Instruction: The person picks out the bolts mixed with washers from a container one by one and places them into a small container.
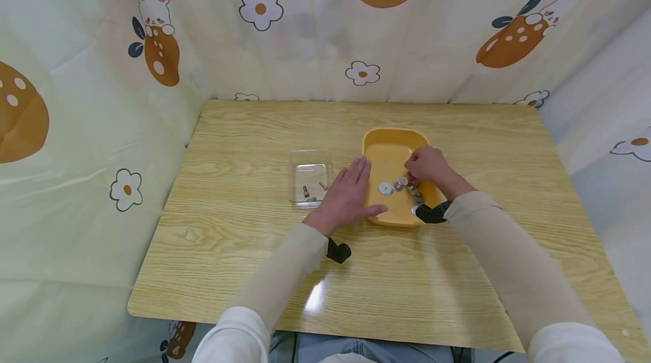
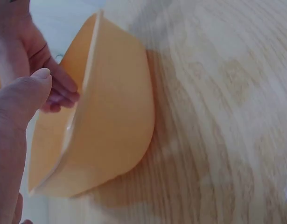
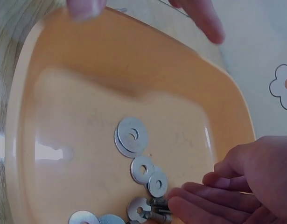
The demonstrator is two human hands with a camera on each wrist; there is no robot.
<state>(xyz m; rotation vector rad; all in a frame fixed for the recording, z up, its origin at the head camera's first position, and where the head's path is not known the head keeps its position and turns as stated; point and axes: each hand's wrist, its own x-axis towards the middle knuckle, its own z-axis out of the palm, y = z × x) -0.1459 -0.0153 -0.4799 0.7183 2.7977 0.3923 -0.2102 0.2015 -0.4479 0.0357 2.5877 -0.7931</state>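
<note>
In the head view my left hand (image 1: 348, 193) lies with straight fingers along the left side of an orange plastic tray (image 1: 389, 135), its thumb reaching over the edge. My right hand (image 1: 429, 168) is inside the tray at its right side. The right wrist view has its loosely bent fingers at a few metal bolts (image 3: 158, 215), the fingertips at or against them; the bolts' far ends are hidden. Beside the bolts lie several flat silver washers (image 3: 132, 136), some overlapping. Nothing shows held in my left hand.
A clear plastic box (image 1: 310, 155) stands left of the tray with several small bolts (image 1: 306, 191) in it. Both rest on a wood-grain table (image 1: 234, 182). A patterned curtain (image 1: 310, 40) closes off the back and sides.
</note>
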